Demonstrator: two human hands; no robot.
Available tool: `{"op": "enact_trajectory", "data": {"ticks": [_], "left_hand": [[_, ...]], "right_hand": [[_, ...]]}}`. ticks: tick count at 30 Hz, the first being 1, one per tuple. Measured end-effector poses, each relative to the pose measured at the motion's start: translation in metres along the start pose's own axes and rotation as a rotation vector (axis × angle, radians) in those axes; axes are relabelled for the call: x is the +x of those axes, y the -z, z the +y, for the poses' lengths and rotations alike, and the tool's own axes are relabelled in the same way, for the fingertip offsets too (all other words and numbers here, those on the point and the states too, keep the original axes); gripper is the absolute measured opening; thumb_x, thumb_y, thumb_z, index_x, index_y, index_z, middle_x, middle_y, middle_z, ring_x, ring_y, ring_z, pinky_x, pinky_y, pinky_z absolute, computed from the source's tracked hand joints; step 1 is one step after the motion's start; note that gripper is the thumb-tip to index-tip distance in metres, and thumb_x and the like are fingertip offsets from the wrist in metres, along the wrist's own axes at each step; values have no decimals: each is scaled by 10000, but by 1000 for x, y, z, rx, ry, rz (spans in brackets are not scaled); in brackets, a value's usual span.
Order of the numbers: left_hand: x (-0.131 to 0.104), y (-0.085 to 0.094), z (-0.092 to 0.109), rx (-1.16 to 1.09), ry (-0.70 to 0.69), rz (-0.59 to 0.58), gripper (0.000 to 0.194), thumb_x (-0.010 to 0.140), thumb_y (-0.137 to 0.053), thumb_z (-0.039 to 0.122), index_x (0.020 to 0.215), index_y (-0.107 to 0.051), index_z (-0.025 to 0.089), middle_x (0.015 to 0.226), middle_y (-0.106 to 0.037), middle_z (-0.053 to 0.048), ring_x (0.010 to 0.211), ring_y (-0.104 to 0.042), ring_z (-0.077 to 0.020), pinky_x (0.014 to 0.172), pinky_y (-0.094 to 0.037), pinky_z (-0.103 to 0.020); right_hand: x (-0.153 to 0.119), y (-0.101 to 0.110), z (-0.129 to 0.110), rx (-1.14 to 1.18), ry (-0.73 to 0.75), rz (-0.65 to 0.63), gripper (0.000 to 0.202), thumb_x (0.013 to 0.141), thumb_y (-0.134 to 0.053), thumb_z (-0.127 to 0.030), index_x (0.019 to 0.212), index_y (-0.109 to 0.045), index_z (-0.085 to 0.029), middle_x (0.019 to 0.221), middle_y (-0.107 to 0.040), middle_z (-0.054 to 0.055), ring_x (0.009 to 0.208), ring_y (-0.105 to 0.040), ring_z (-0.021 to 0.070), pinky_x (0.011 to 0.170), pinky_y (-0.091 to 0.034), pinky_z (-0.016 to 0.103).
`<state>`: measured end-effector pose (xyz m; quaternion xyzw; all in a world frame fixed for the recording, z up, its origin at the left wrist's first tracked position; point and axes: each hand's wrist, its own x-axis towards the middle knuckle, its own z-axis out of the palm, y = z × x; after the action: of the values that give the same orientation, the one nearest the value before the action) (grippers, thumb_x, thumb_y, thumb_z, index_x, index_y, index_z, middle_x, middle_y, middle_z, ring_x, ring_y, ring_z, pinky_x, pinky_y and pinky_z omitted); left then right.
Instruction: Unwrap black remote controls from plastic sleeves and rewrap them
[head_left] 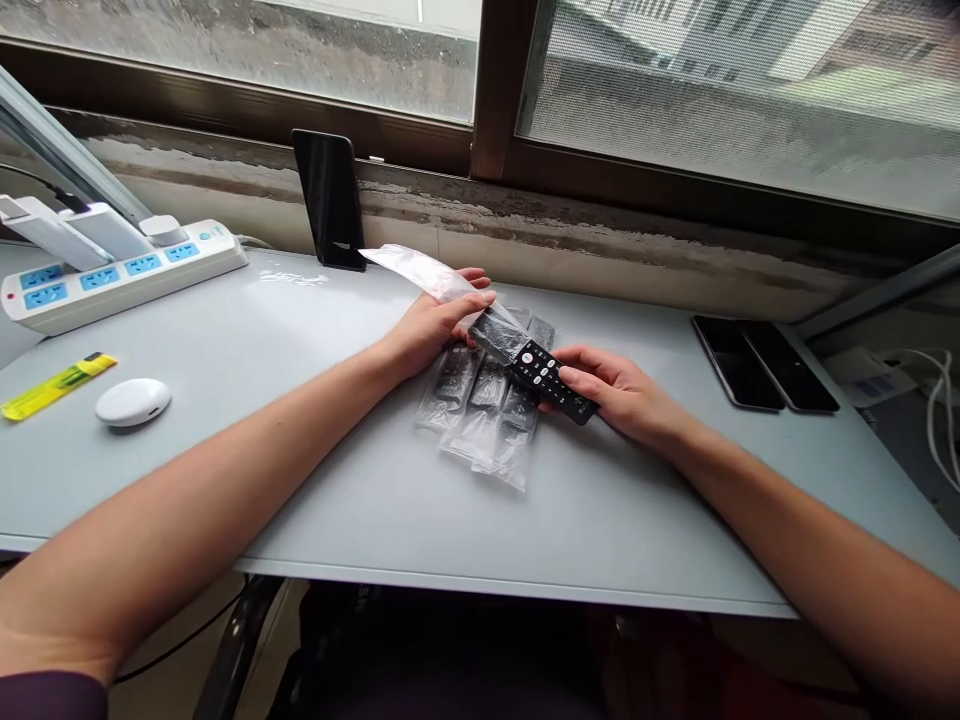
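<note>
My right hand [607, 388] grips the lower end of a black remote control [553, 380], thumb on its buttons. The remote's upper part sits inside a clear plastic sleeve [442, 280]. Closed on that sleeve is my left hand [442, 325], thumb on top; the sleeve's loose end sticks out beyond it, up and to the left. Beneath both hands, several more remotes in clear plastic sleeves [484, 415] lie side by side on the grey table [337, 500].
A white power strip [135, 275] with chargers stands at the left, near a yellow packet [60, 385] and a white oval case [133, 402]. One dark phone [328, 200] leans against the wall below the window. Two more phones [765, 365] lie at the right.
</note>
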<state>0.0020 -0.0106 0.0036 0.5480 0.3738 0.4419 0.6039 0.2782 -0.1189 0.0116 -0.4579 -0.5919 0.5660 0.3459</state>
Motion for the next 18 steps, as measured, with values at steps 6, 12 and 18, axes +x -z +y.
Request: {"op": "enact_trajectory", "data": {"ticks": [6,12,18], "left_hand": [[1,0,0,3,57,-60,432,895,-879,470,1196,-835,165,1253,-818,-123,979,-753,-226,680,-588,-271],[1,-3,0,-110,55,-72,351,860,-918,432,1015,-824,131,1012,-824,-93,802,-714,-168,620,-527,-242],[2,-2,1,-198,90,-48,412,834,-998,449,940,-751,136,901,-779,-57,715,-705,-141,618,-558,-244]], "right_hand": [[2,4,5,52,-16,-9,387,1053,-830,-572,1302,-826,-276,1063,-882,51,977,-844,270,918,-661,385],[7,9,9,252,-53,2,394,982,-926,-538,1255,-861,-262,1064,-870,51,904,-843,230,908,-673,366],[9,12,9,307,-47,24,496,896,-1021,-441,1338,-843,-300,1205,-865,47,924,-850,212,942,-681,379]]}}
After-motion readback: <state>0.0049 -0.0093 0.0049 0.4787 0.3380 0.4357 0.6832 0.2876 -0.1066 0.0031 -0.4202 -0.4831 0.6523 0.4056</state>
